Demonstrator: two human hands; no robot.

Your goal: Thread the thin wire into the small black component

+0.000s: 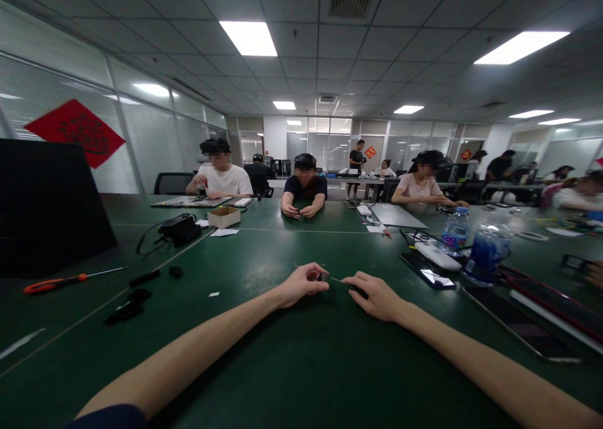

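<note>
Green worktop (245,360) under both hands, L hand (301,286) pinching small dark part (323,277), R hand (372,297) clamped on thin metal-tipped tool (355,287), hands nearly together, prob. so the tip can reach the part, above the worktop & away from the phone (426,271).

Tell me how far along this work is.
Nothing clearly looks finished; only a white scrap lies near the hands. In hand: the left hand pinches a small dark piece, and the right hand holds a thin metal-tipped tool close to it. Left: small black parts and an orange-handled screwdriver lie untouched on the green table.
</note>
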